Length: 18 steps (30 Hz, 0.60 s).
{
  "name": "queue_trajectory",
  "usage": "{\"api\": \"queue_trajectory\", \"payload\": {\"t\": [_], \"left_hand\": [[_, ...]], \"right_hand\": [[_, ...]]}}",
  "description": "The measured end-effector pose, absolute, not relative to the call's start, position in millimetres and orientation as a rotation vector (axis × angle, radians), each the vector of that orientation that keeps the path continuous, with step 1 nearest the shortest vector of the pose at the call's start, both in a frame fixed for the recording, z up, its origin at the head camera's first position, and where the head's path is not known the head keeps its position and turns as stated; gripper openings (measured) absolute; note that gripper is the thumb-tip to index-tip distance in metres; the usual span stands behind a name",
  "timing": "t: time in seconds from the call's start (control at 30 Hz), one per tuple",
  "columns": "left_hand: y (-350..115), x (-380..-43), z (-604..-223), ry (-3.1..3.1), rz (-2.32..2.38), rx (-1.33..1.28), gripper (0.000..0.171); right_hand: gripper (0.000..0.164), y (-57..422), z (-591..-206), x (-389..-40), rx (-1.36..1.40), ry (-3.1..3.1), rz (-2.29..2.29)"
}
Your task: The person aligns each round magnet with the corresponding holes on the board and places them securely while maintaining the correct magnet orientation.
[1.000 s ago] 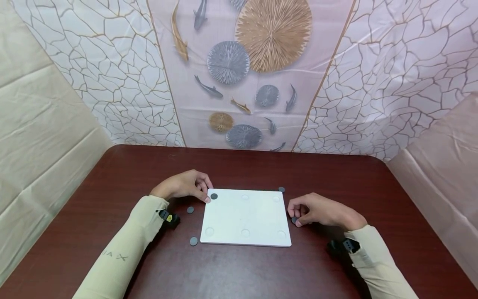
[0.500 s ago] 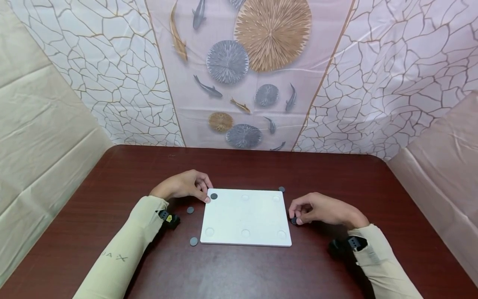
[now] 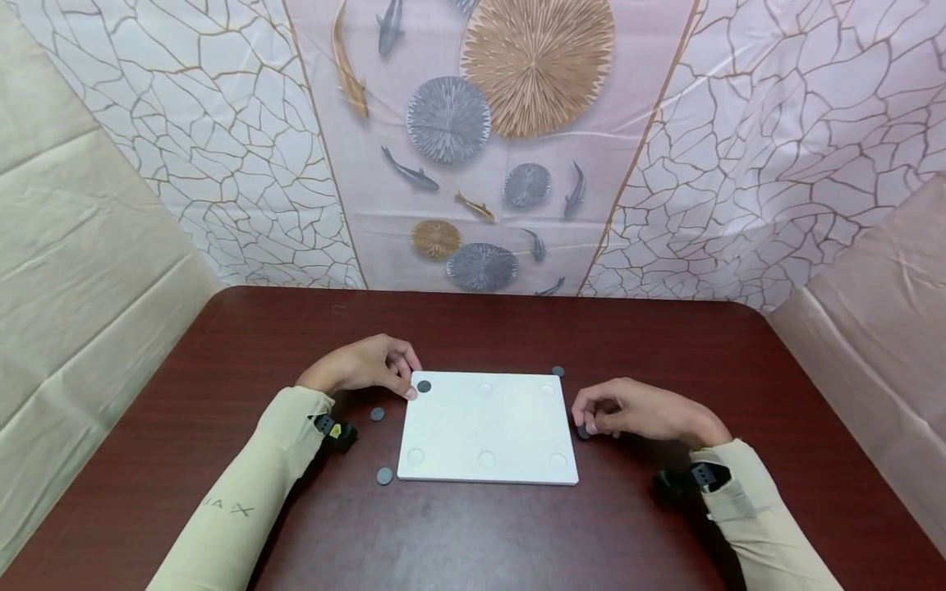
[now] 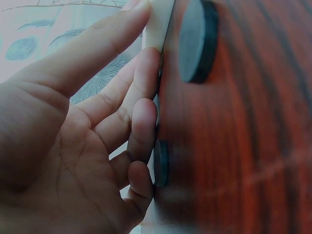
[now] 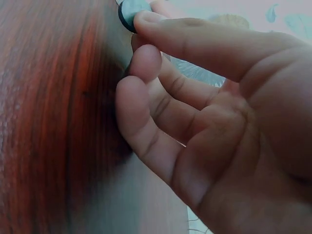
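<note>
A white rectangular board (image 3: pixel 480 423) with several shallow round recesses lies on the table. One dark disc (image 3: pixel 424 386) sits at its far left corner. My left hand (image 3: pixel 364 364) holds that corner, thumb on the top and fingers along the edge; the left wrist view shows the board's pale edge (image 4: pixel 157 27) at the thumb. Beside the board's right edge, my right hand (image 3: pixel 641 410) pinches a dark grey disc (image 5: pixel 130 12) between thumb and finger, close to the tabletop. Its other fingers are curled and touch the table.
Two loose discs lie left of the board, one farther back (image 3: pixel 378 414) and one nearer (image 3: pixel 384 475). Another disc (image 3: pixel 557 371) lies by the far right corner. The dark red wooden table (image 3: pixel 473 538) ends at a patterned cloth backdrop (image 3: pixel 480 205).
The right hand shifts very slightly while keeping the disc beside the board. The left hand stays at the corner. The head view tilts a little.
</note>
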<state>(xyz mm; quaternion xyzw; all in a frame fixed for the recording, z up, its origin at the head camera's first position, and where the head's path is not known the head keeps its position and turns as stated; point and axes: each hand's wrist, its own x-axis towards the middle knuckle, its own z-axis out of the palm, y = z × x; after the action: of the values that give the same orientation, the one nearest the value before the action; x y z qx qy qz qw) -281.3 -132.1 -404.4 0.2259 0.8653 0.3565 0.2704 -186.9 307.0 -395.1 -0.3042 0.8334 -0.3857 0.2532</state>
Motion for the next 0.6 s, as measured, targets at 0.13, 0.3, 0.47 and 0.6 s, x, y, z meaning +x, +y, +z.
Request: {"api": "queue_trajectory", "payload": {"t": [0.13, 0.3, 0.47, 0.6], "left_hand": [[-132.2, -281.5, -403.1, 2.337, 0.950, 0.613, 0.034], [-132.3, -283.7, -403.5, 2.343, 0.947, 0.626, 0.034], [-132.5, -283.1, -404.2, 2.330, 0.949, 0.625, 0.033], [-133.4, -282.3, -405.5, 2.336, 0.944, 0.618, 0.031]], "right_hand": [[0.016, 308.2, -395.3, -188.0, -0.803, 2.279, -1.058], [0.013, 307.3, -396.7, -188.5, -0.779, 2.317, -1.066], [0.007, 304.3, -398.3, -187.4, -0.762, 2.326, -1.079], [0.005, 301.5, -399.6, -187.4, -0.766, 2.346, -1.080]]}}
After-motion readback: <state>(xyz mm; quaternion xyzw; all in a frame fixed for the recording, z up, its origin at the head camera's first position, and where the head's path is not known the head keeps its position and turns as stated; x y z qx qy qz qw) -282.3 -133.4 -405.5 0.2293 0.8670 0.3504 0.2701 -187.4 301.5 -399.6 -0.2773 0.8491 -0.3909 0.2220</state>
